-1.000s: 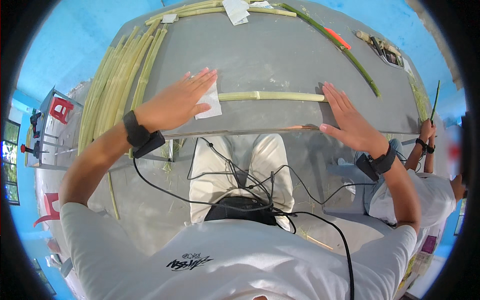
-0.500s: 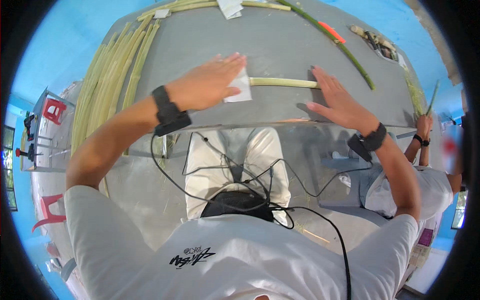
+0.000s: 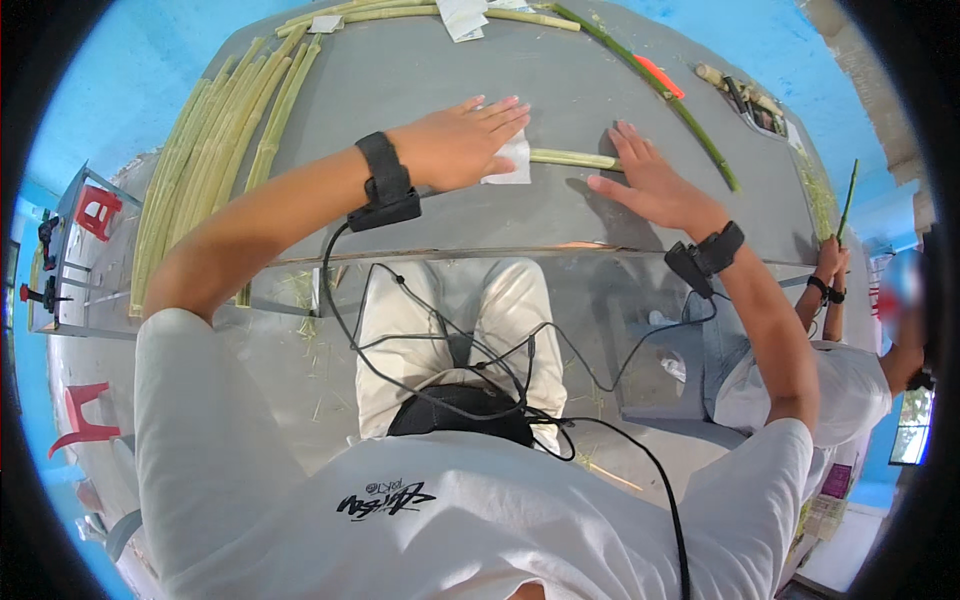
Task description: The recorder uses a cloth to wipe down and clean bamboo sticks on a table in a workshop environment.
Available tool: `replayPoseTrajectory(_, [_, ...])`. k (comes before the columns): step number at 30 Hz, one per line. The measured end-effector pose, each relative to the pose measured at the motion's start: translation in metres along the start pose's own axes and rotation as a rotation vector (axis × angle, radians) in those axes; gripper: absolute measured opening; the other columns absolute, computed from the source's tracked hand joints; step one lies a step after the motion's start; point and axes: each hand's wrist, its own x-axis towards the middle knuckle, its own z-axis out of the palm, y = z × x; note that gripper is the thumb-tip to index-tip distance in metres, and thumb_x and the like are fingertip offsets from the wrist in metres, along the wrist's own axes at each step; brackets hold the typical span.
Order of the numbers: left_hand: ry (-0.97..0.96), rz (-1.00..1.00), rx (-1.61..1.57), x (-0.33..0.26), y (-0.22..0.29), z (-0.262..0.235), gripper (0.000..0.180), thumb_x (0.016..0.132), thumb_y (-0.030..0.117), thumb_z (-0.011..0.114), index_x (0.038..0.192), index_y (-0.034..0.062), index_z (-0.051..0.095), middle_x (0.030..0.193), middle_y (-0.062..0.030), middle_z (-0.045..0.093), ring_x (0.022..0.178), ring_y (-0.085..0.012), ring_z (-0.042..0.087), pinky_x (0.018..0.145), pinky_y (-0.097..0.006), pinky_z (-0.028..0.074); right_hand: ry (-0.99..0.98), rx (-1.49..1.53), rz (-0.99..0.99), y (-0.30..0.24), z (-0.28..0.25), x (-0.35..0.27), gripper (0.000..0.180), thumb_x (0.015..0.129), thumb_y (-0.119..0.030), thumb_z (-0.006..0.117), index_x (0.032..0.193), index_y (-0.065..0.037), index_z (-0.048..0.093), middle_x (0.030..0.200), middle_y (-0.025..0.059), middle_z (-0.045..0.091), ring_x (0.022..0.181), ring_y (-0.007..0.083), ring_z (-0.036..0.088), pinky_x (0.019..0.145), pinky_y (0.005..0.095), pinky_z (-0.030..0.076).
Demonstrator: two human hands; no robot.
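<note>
A pale green stalk (image 3: 575, 158) lies crosswise on the grey table in front of me. My left hand (image 3: 455, 145) presses flat, fingers stretched out, over a white sheet of paper or cloth (image 3: 518, 165) on the stalk's left part. That part of the stalk is hidden beneath hand and sheet. At the stalk's right end rests my right hand (image 3: 655, 185), its fingers straight and thumb spread apart. Whether the right palm touches the stalk or hovers just over it is hard to make out.
Several long pale stalks (image 3: 215, 150) lie at the table's left. A dark green stalk (image 3: 690, 125) and an orange object (image 3: 660, 78) sit far right, with a knife (image 3: 737, 95) beyond. A co-worker's hands (image 3: 832, 262) hold a green stem at right. Cables (image 3: 480, 370) cross my lap.
My left hand and the white sheet have slid right along the stalk. My right hand has shifted slightly left, so the hands are closer together.
</note>
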Motion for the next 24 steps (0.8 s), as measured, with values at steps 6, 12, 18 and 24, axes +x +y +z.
replayPoseTrajectory(6, [-0.065, -0.108, -0.106, -0.078, 0.012, -0.021, 0.074, 0.113, 0.034, 0.055, 0.171, -0.0001, 0.025, 0.179, -0.02, 0.026, 0.167, -0.0338, 0.022, 0.136, -0.052, 0.02, 0.019, 0.112, -0.151, -0.01, -0.01, -0.06, 0.108, 0.104, -0.07, 0.056, 0.166, 0.013, 0.024, 0.174, 0.0333, 0.025, 0.166, 0.0425, 0.02, 0.136, 0.0504, 0.016])
replayPoseTrajectory(12, [-0.133, -0.302, -0.012, -0.13, 0.011, -0.034, 0.074, 0.112, 0.03, 0.057, 0.171, 0.0007, 0.025, 0.178, -0.02, 0.027, 0.166, -0.0344, 0.023, 0.136, -0.051, 0.021, 0.011, 0.02, -0.177, -0.018, -0.017, -0.084, 0.107, 0.103, -0.066, 0.06, 0.167, 0.011, 0.022, 0.174, 0.0318, 0.027, 0.167, 0.0409, 0.019, 0.136, 0.0516, 0.017])
replayPoseTrajectory(18, [-0.055, -0.12, 0.048, -0.019, -0.002, -0.012, 0.072, 0.114, 0.034, 0.053, 0.17, -0.0015, 0.027, 0.177, -0.0219, 0.029, 0.165, -0.0359, 0.026, 0.135, -0.051, 0.022, 0.047, 0.114, -0.059, 0.011, -0.006, 0.002, 0.107, 0.103, -0.068, 0.058, 0.164, 0.015, 0.028, 0.174, 0.033, 0.026, 0.166, 0.0434, 0.021, 0.135, 0.0496, 0.021])
replayPoseTrajectory(24, [-0.074, -0.065, 0.012, -0.057, -0.005, -0.017, 0.071, 0.114, 0.034, 0.051, 0.17, -0.0017, 0.026, 0.178, -0.0224, 0.027, 0.167, -0.0341, 0.023, 0.136, -0.051, 0.02, 0.039, 0.055, -0.085, 0.006, -0.006, -0.03, 0.104, 0.105, -0.065, 0.059, 0.162, 0.016, 0.03, 0.173, 0.0343, 0.028, 0.165, 0.0441, 0.023, 0.135, 0.0487, 0.022])
